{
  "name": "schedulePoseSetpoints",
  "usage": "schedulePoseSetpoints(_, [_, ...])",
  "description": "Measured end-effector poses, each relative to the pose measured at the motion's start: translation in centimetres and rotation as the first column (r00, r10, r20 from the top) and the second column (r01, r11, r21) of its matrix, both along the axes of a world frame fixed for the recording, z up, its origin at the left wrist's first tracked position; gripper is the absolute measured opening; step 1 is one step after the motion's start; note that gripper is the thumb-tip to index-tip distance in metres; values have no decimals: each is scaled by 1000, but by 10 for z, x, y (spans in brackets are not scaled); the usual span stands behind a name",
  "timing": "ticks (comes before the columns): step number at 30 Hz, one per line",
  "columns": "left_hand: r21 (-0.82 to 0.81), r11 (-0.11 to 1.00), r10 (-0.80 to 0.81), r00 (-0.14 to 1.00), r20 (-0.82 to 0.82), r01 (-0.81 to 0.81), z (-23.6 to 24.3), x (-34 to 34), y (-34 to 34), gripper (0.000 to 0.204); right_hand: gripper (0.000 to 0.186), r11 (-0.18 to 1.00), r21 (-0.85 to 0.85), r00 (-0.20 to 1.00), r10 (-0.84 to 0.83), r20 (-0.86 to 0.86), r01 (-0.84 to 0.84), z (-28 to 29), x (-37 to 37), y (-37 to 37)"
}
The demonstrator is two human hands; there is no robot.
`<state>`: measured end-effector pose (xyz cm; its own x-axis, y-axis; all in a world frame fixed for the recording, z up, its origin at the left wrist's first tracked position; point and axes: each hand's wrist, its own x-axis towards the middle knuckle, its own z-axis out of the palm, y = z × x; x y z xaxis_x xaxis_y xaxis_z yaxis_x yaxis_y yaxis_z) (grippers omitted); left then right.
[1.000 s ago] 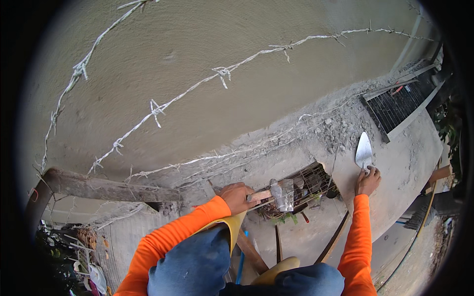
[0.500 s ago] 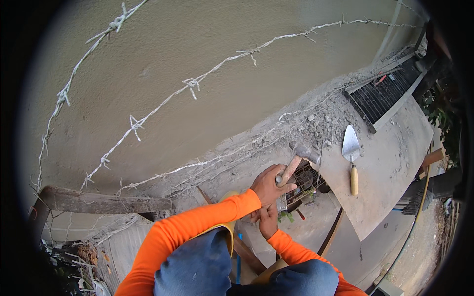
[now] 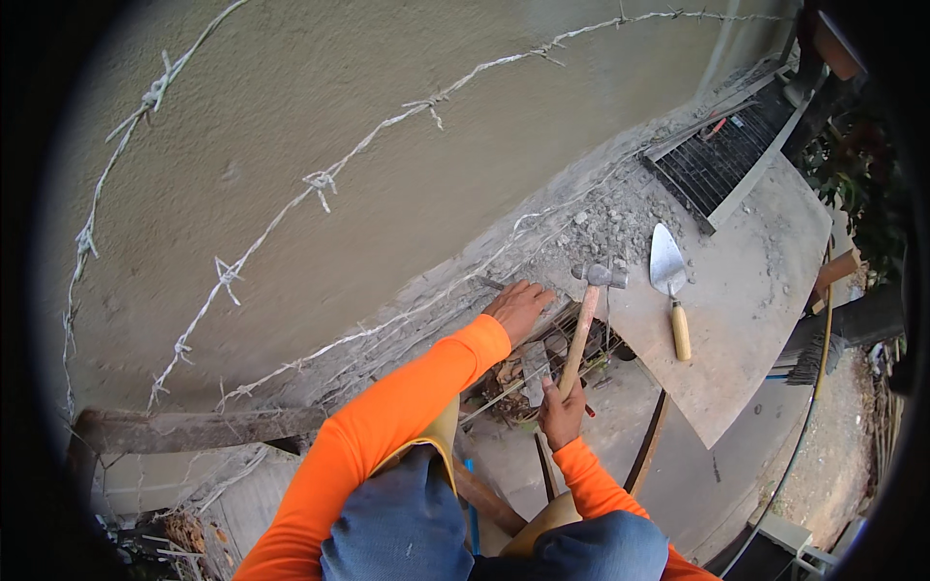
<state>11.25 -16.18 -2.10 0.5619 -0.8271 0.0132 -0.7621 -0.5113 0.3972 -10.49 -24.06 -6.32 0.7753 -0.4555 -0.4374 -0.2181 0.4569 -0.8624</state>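
Observation:
My right hand is wrapped round the lower handle of a hammer, whose steel head points away from me above the rubble. Beyond it to the left, my left hand lies on the dusty ledge at the wall's foot, fingers stretched out. A short dark bar pokes out beside its knuckles; its other end is hidden. Right of the hammer, a trowel with a wooden handle lies on a grey sheet. Below my hands, a gap shows a metal grid and broken pieces.
Barbed wire runs along the plastered wall. A dark slatted grate lies at the far right, near loose rubble. Wooden beams cross below me, with ground far beneath. A wooden rail stands at left.
The hammer has gone from my left hand to my right hand, its handle now fully showing. My left hand has moved away to the ledge by the wall.

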Motion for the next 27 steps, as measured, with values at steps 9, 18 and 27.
schedulePoseSetpoints(9, [-29,970,241,969,-56,-243,-44,33,16,33,22,698,-698,962,50,269,159,7,19,-29])
schedulePoseSetpoints(18, [-42,898,431,894,-121,-439,-26,40,6,25,27,990,144,1000,2,16,-5,50,31,-9])
schedulePoseSetpoints(27, [-7,872,480,857,-187,-490,-19,47,9,30,46,956,230,918,-249,309,181,44,52,-32])
